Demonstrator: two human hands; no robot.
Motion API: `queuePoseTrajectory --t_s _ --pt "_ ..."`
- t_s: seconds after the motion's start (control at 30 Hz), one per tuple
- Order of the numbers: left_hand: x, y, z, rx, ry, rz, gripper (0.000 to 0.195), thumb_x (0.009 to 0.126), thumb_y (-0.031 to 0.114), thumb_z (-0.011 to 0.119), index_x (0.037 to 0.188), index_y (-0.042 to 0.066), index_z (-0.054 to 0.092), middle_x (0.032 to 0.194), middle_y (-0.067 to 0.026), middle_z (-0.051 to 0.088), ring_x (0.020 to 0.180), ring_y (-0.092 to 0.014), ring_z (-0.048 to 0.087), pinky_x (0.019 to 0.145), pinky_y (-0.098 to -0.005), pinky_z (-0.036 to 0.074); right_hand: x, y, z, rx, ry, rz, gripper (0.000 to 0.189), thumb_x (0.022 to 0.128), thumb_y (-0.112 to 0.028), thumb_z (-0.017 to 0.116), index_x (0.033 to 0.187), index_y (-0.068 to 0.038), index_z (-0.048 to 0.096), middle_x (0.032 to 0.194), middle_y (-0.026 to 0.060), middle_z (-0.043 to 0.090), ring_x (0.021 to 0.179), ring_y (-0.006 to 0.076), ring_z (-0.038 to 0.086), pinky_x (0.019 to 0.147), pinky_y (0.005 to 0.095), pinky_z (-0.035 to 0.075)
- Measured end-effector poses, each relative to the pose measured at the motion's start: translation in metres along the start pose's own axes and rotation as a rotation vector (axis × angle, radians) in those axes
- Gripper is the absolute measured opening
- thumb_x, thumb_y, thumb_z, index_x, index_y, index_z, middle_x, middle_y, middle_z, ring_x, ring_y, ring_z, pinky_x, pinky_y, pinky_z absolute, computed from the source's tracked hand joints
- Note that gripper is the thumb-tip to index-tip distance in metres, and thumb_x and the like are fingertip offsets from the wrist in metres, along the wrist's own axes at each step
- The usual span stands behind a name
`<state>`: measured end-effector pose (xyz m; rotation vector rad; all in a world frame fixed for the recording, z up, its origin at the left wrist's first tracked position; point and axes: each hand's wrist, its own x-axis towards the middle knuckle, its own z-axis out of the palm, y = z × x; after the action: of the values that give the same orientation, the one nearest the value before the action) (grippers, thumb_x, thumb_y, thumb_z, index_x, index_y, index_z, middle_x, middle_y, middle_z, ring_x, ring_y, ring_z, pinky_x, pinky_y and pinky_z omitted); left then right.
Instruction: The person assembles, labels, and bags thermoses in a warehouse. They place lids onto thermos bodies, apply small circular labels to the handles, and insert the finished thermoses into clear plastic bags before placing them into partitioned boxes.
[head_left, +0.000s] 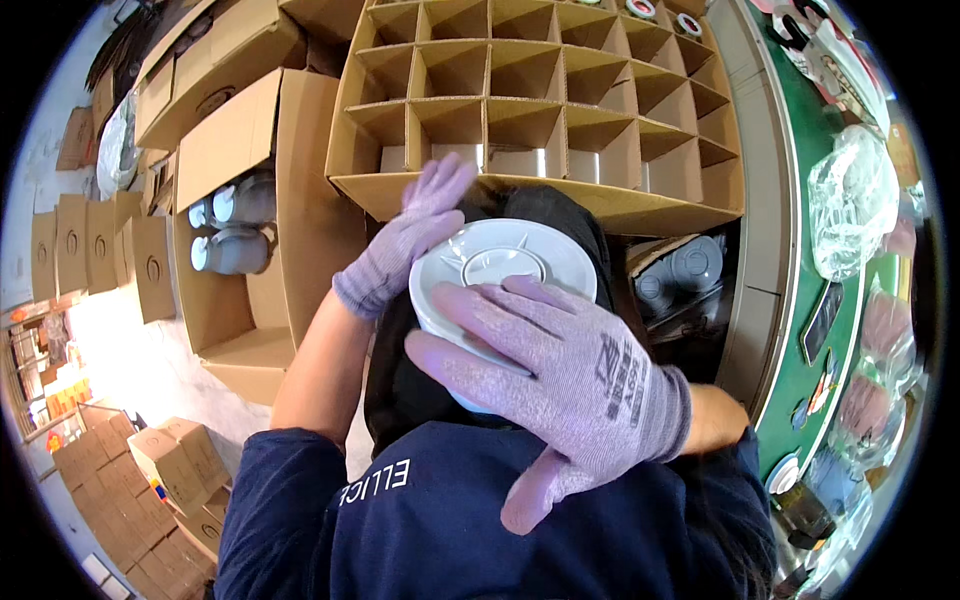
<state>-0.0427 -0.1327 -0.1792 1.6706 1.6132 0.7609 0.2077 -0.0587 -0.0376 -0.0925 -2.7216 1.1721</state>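
Note:
A round, glossy white plastic piece (559, 251) with a wide rim and a raised central ring is at my lap, between my dark-trousered legs. Pale blue shows at its lower edge; what lies beneath is mostly hidden. My left hand (409, 232), in a light purple knit glove, is at the left rim with its fingers stretched out and slightly blurred. The thumb side lies by the rim. Over the front right of the piece, my right hand (559, 375) is spread flat, palm down, in a matching glove with printed writing. It covers much of the surface without closing round it.
Ahead stands a cardboard box with a divider grid (487, 109); jar-like tops show in its far cells. An open carton (300, 202) at left holds pale blue jugs (232, 251). Grey-blue containers (694, 262) sit low at right, beside a green worktop (784, 352) bearing a phone (823, 322) and plastic bags (855, 202).

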Motion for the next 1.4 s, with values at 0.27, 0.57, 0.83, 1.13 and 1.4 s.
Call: queuePoseTrajectory --t_s 0.27,0.57,0.83,1.13,1.4 --pt "-0.016 0.106 -0.021 -0.004 0.075 0.075 0.068 0.089 0.027 0.048 0.149 -0.004 0.037 0.159 -0.0181 0.028 0.15 -0.031 0.019 0.122 -0.0423 0.005 -0.017 0.118 0.038 0.846 0.293 0.161 0.075 0.104 -0.055 0.02 0.149 0.004 0.033 0.155 0.0173 0.036 0.144 0.0269 0.032 0.12 0.0385 0.021" --pt "0.029 0.045 -0.013 -0.423 -0.284 0.02 0.09 0.068 0.033 0.043 0.151 -0.002 0.033 0.161 -0.0141 0.026 0.152 -0.025 0.012 0.123 -0.0373 -0.002 -0.009 0.005 0.004 -0.057 0.14 0.214 0.071 0.088 -0.041 0.062 0.134 0.01 0.046 0.131 0.0318 0.052 0.122 0.0455 0.052 0.11 0.0523 0.033" --pt "-0.007 0.09 -0.023 -0.573 0.273 0.034 0.053 0.091 0.006 0.044 0.143 -0.005 0.044 0.15 -0.0197 0.041 0.145 -0.033 0.028 0.12 -0.0415 0.015 -0.002 0.087 -0.008 0.395 0.305 0.195 0.046 0.103 -0.021 0.04 0.144 0.001 0.044 0.141 0.0202 0.052 0.13 0.0306 0.05 0.111 0.0386 0.038" --pt "-0.004 0.077 -0.024 -0.316 -0.146 0.271 0.076 0.081 0.025 0.051 0.15 -0.003 0.034 0.159 -0.0186 0.028 0.151 -0.031 0.016 0.123 -0.0411 0.005 -0.019 0.045 0.035 0.155 0.283 0.166 0.034 0.094 -0.022 0.055 0.12 -0.001 0.063 0.121 0.0215 0.062 0.118 0.0399 0.055 0.106 0.0469 0.038" --pt "-0.01 0.101 0.048 -0.816 -0.12 0.052 0.032 0.097 0.02 0.05 0.121 -0.001 0.051 0.119 -0.0138 0.053 0.11 -0.022 0.048 0.096 -0.0352 0.036 -0.049 -0.052 -0.013 -0.413 0.084 0.167 0.022 0.082 -0.034 0.068 0.086 -0.013 0.066 0.097 0.0052 0.06 0.087 0.0254 0.059 0.076 0.0396 0.047"
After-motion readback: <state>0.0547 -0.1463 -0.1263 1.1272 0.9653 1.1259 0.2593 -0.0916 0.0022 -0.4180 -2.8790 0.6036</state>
